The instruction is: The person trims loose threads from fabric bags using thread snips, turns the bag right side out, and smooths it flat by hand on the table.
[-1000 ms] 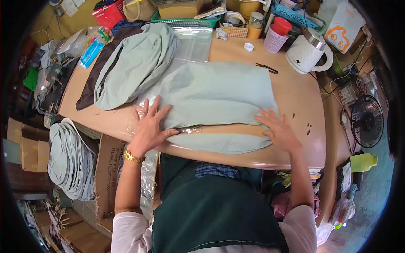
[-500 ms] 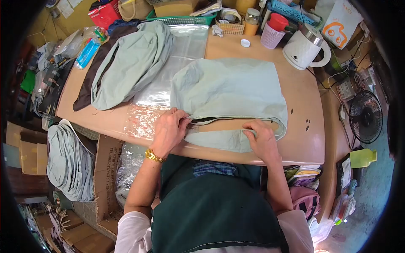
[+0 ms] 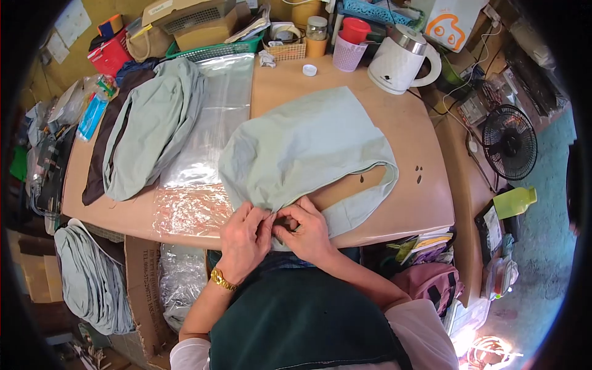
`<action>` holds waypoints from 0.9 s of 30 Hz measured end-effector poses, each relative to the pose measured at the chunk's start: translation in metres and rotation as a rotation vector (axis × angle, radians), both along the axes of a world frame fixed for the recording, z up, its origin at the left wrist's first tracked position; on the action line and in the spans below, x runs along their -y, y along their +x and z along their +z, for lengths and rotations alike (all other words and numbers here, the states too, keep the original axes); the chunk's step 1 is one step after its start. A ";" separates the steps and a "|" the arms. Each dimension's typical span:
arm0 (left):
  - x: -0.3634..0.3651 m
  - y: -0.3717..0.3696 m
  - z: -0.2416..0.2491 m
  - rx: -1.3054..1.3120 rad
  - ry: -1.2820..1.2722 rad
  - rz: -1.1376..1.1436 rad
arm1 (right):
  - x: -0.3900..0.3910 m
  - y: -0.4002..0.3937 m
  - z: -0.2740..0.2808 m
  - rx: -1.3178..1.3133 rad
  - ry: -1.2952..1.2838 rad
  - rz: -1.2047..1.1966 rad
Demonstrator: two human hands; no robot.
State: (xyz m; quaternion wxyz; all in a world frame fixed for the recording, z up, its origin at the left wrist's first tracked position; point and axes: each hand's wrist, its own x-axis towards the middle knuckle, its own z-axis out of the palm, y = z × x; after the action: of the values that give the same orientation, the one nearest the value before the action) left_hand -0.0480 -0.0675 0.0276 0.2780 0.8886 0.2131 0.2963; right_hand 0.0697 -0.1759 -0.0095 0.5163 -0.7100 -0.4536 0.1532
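Observation:
A pale green cloth bag [image 3: 308, 135] with a wide strap-like band [image 3: 364, 206] lies on the table in front of me. My left hand [image 3: 245, 233] wears a gold watch and pinches the bag's near edge. Close beside it, almost touching, my right hand [image 3: 305, 229] has its fingers closed on the same edge. The fingertips of both hands meet at the cloth, and the exact spot they grip is partly hidden. An opening between the bag's body and the band shows the tabletop beneath.
More pale green cloth [image 3: 151, 123] lies over dark brown cloth at the left, beside clear plastic sheets [image 3: 209, 129]. A white kettle [image 3: 401, 61], a pink cup [image 3: 349, 52] and baskets stand along the back. Folded green cloth [image 3: 92, 277] hangs below left. A black fan [image 3: 509, 142] stands right.
My right hand has moved left along the edge to meet my left hand. The bag has turned and its near edge has bunched. The camera view has shifted right.

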 end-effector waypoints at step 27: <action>-0.006 -0.017 0.002 -0.168 -0.148 -0.080 | 0.002 -0.006 -0.011 -0.020 0.175 0.036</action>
State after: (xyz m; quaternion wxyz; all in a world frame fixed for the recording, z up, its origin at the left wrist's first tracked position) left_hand -0.0648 -0.0618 0.0293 0.3356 0.8952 0.2212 0.1926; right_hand 0.0638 -0.1783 -0.0208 0.5781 -0.6524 -0.4727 0.1291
